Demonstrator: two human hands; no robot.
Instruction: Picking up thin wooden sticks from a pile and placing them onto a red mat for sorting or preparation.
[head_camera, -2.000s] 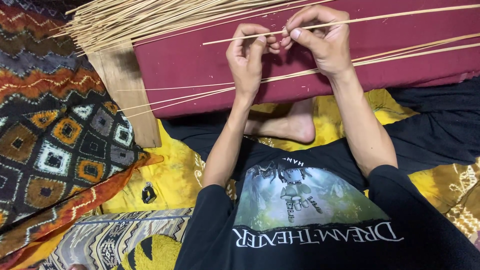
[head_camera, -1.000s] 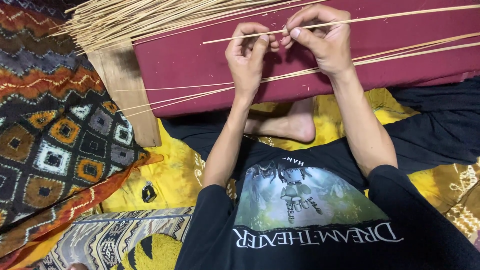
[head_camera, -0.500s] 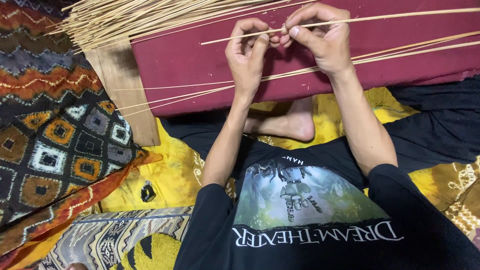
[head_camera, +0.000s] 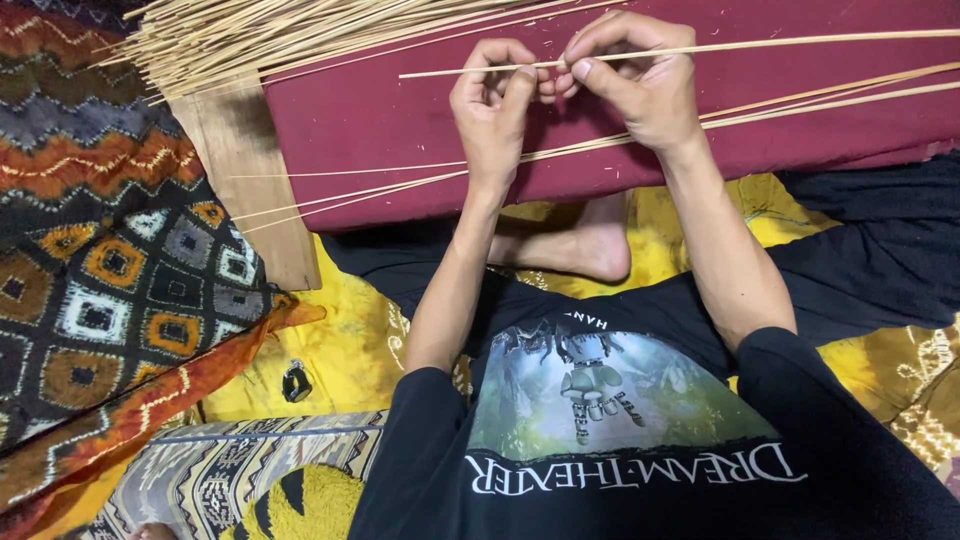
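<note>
Left hand (head_camera: 492, 100) and right hand (head_camera: 640, 85), both closed in a fingertip grip on one thin stick (head_camera: 800, 43) above the maroon cushion (head_camera: 380, 120). The stick's long axis runs from 9 to 3 o'clock; most of its length extends past the right hand. Stick bundle (head_camera: 260, 35) at 10 o'clock, well apart.

A maroon padded cushion (head_camera: 400, 120) lies across the top, a bare wooden board (head_camera: 250, 170) at its left end. Patterned woven blankets (head_camera: 100, 270) cover the left, and yellow printed fabric (head_camera: 350, 340) spreads over the floor below.
</note>
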